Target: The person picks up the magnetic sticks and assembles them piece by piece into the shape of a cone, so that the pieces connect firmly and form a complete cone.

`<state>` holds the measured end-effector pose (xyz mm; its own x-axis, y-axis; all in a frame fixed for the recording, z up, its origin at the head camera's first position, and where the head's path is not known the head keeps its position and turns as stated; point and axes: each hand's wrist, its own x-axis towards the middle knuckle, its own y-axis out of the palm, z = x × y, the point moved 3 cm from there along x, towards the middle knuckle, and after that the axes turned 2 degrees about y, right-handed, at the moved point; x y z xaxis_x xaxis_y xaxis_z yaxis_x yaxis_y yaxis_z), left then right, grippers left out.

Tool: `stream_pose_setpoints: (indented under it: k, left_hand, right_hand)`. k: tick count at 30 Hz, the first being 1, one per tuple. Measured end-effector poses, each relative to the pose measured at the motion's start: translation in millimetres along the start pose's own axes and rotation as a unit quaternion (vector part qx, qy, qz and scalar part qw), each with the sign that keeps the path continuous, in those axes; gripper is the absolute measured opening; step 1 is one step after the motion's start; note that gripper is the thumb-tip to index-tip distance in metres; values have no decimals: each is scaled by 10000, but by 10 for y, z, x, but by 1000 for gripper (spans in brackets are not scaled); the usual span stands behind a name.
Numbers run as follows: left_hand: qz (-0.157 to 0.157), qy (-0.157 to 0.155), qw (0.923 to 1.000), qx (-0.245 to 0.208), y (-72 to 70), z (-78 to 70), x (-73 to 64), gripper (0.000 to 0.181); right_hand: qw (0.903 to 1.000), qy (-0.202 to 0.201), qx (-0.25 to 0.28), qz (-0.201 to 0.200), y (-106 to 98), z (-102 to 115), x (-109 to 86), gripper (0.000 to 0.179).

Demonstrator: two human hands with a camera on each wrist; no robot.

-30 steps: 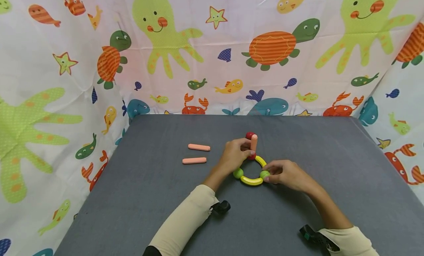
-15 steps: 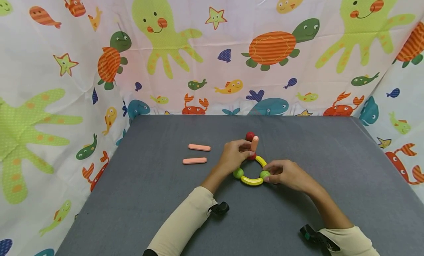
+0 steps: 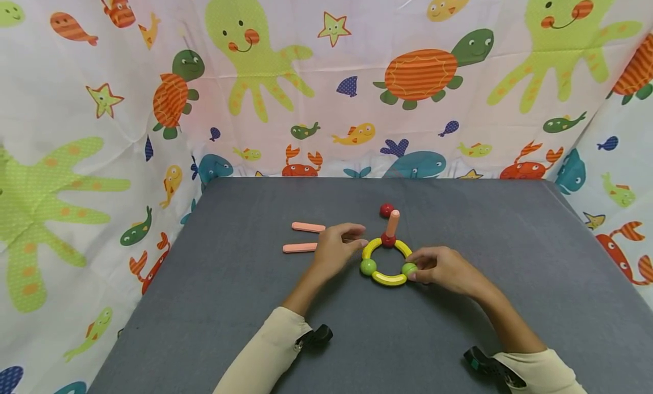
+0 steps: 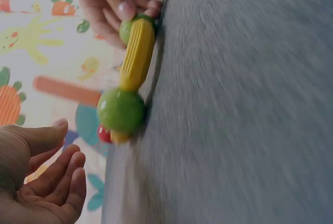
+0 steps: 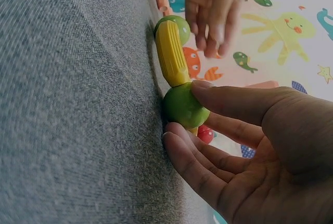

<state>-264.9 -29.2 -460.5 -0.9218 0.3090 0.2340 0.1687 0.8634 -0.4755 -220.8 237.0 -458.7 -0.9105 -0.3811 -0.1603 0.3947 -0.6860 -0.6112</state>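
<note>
Head view: ring lies on table, stick standing tilted on ring's red ball. Left wrist view: left hand, thumb and fingers parted, holds nothing, just beside ring. Right wrist view: right hand pinches green ball between thumb and fingers.

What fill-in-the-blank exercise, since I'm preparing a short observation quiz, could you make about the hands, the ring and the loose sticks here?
1. The right hand pinches a ____ ball of the ring.
2. The left hand holds ____.
3. The ring contains ____ curved yellow pieces.
4. In the head view, the two pink sticks lying flat on the table are on the ring's ____ side.

Missing words: green; nothing; three; left.
</note>
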Motion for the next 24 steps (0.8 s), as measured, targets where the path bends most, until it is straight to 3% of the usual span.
stream_pose_setpoints:
  k: [11,20,24]
  left_hand:
    - [-761,-349,9965,-39,-570,257,-356,34]
    - [-1399,-785,9869,164,-852,426,-555,33]
    - [-1484,-931,9842,267,-923,509,-596,33]
  right_hand:
    - [10000,45,-54,15,-24,-13,-15,32]
    - [9999,112,-111,-16,-48,-25,-19,31]
    - [9999,121,-119,-23,-55,-35,-21,32]
